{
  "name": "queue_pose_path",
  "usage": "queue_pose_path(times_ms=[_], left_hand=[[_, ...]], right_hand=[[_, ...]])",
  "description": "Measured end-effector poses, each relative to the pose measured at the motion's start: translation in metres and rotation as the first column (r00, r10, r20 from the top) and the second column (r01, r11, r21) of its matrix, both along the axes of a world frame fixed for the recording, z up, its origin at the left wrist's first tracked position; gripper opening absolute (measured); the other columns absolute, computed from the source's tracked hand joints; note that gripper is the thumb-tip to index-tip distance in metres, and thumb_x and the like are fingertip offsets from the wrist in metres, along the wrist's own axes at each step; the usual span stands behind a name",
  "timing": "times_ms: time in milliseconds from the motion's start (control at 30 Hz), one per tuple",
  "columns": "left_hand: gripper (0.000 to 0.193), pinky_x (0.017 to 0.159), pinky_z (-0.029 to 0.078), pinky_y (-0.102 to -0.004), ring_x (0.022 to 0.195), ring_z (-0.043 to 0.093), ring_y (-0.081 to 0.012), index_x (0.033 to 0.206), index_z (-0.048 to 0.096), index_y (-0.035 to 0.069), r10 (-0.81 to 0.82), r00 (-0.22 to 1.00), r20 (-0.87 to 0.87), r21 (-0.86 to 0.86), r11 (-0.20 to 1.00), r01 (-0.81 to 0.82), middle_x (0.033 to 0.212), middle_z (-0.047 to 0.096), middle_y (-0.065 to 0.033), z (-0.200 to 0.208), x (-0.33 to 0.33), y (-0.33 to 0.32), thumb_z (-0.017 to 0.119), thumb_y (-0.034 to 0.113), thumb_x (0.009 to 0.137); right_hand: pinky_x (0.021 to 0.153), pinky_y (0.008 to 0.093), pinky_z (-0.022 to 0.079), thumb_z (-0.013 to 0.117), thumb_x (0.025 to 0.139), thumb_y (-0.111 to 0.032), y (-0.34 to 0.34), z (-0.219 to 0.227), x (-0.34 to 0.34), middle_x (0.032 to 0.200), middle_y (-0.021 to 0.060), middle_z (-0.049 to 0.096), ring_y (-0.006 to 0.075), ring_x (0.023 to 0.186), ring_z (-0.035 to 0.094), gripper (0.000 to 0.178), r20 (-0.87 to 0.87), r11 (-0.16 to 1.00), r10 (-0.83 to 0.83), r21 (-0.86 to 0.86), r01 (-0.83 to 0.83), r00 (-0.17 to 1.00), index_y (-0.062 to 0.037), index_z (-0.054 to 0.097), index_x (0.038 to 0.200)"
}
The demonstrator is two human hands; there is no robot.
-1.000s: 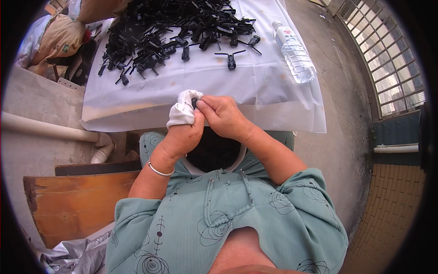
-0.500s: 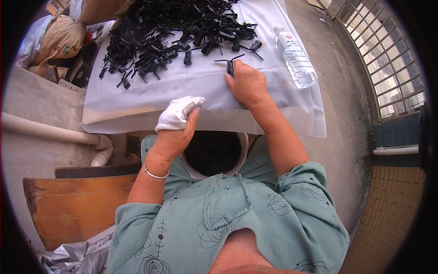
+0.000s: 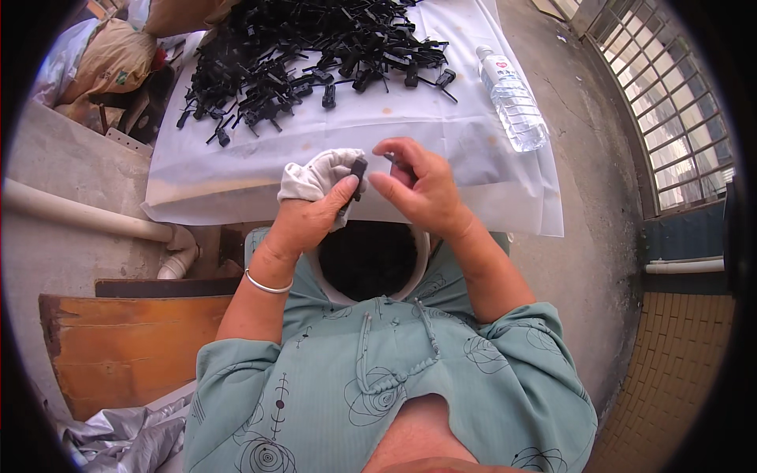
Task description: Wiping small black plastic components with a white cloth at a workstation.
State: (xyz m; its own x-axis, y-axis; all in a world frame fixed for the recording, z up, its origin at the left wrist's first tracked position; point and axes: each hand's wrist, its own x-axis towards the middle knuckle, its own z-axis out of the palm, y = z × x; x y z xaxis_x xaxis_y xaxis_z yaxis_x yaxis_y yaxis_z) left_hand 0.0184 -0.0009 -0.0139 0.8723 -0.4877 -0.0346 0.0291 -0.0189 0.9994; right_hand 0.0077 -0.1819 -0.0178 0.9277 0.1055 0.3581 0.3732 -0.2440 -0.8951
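Note:
My left hand, in a white glove that leaves the thumb bare, is closed on a small black plastic part. The part stands upright between thumb and gloved fingers, above the table's near edge. Close by on the right, my bare right hand is apart from that part. Its fingers curl inward, thumb and index apart, with a small dark piece showing among them; its kind is hidden. Beyond both hands, a heap of similar black plastic parts with thin arms covers the far side of the table.
White sheeting covers the table. A clear plastic bottle lies at its right. Between my knees stands a white bucket with dark contents. Sacks, a pipe and an orange-brown board are on the left; a barred window is on the right.
My right hand has come back from the table toward my left hand. The black part it held on the sheeting is gone from there, and a black part now shows in my left hand.

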Motion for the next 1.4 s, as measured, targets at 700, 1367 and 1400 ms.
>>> queue_pose_path(times_ms=[700,1367,1400], left_hand=[[0.027,0.074,0.047,-0.0249,0.082,0.056,-0.0124,0.109,0.052,-0.005,0.172,0.779,0.603,0.221,0.902,-0.370,0.092,0.059,-0.0092,-0.009,-0.016,-0.010,0.054,0.000,0.083],[0.029,0.046,0.033,-0.0165,0.053,0.038,-0.0033,0.118,0.041,0.005,0.230,0.952,0.203,0.039,0.969,-0.243,0.081,0.052,-0.0011,-0.004,-0.008,-0.001,0.042,0.008,0.090],[0.029,0.046,0.033,-0.0165,0.053,0.038,-0.0033,0.118,0.041,0.005,0.225,0.953,0.202,0.040,0.970,-0.238,0.081,0.052,-0.0011,0.000,-0.009,-0.001,0.042,0.008,0.090]], right_hand=[[0.049,0.0307,0.038,0.051,0.088,-0.018,0.027,-0.029,-0.001,0.055,0.0125,0.048,0.0155,0.049,0.041,0.025,-0.119,0.989,0.117,0.105,-0.104,0.986,0.0016,0.055,0.073],[0.051,0.0240,0.039,0.066,0.075,-0.004,0.005,-0.023,0.011,0.065,0.0054,0.053,0.0127,0.053,0.046,0.016,0.259,0.983,0.160,-0.131,-0.130,0.952,-0.0027,0.062,0.090],[0.050,0.0224,0.038,0.067,0.074,-0.003,0.005,-0.020,0.012,0.065,0.0044,0.053,0.0111,0.053,0.045,0.018,0.275,0.983,0.172,-0.108,-0.148,0.946,-0.0027,0.061,0.092]])
